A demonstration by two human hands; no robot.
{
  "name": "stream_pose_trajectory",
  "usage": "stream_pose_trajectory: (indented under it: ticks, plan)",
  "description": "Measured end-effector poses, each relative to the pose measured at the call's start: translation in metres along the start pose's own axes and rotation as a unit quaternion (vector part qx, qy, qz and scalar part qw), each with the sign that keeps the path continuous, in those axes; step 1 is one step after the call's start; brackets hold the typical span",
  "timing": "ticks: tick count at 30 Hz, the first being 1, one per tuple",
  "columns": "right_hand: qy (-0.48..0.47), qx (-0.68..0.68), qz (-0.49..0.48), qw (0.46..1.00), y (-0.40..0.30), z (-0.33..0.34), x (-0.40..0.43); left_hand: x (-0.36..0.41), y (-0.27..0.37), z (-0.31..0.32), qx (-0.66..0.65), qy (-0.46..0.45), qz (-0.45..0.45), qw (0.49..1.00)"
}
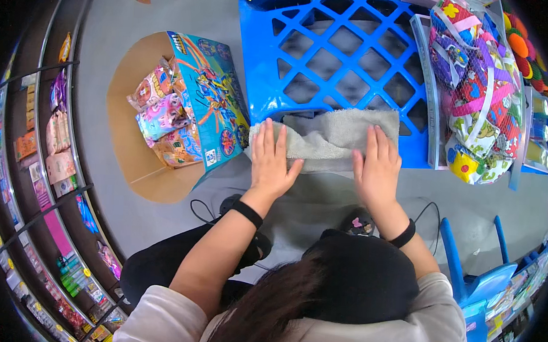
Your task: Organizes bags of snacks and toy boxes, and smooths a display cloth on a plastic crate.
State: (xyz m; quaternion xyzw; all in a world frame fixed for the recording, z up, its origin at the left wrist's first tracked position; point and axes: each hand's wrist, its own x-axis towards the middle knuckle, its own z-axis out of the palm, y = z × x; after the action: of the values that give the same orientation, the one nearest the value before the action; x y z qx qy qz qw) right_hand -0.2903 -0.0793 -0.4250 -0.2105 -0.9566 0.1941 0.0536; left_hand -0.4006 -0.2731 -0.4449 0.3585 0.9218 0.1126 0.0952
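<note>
A grey terry cloth (336, 132) lies folded and creased over the near edge of a blue plastic lattice-topped stand (260, 73), part of it hanging down in front. My left hand (272, 159) rests on the cloth's left end with the fingers stretched forward. On its right end lies my right hand (377, 169), palm down, thumb apart from the fingers. Neither hand grips the cloth; both press flat on it. Dark openings show through the lattice, and what lies under it is hard to make out.
Left of the stand, an open cardboard box (134, 182) holds several wrapped packets (163, 114). Net-bagged, colourful fabric items (482, 98) sit at the stand's right. Store shelves (55, 182) line the far left. A blue plastic chair (477, 284) stands at lower right, and a black cable (432, 212) lies on the floor.
</note>
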Motion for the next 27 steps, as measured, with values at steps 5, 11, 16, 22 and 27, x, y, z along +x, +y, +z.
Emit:
stream_pose_trajectory:
  ticks: [5,11,16,22,27]
  plan:
    - [0.046,-0.008,0.04,0.998,0.017,0.004,0.017,0.035,0.01,-0.023,-0.054,-0.027,-0.044,0.997]
    - [0.1,-0.065,0.035,0.992,0.015,0.017,0.013,0.082,0.02,-0.004,0.086,-0.224,-0.049,0.97]
    - [0.113,-0.059,0.04,0.991,0.014,0.022,0.011,0.092,0.015,0.015,0.048,-0.409,-0.059,0.909]
    - [0.104,-0.041,0.047,0.993,0.017,0.022,0.009,0.068,0.025,-0.019,0.009,-0.17,-0.167,0.971]
    - [0.093,-0.025,0.065,0.993,0.012,0.029,0.008,0.05,0.023,-0.033,-0.262,0.238,-0.252,0.9]
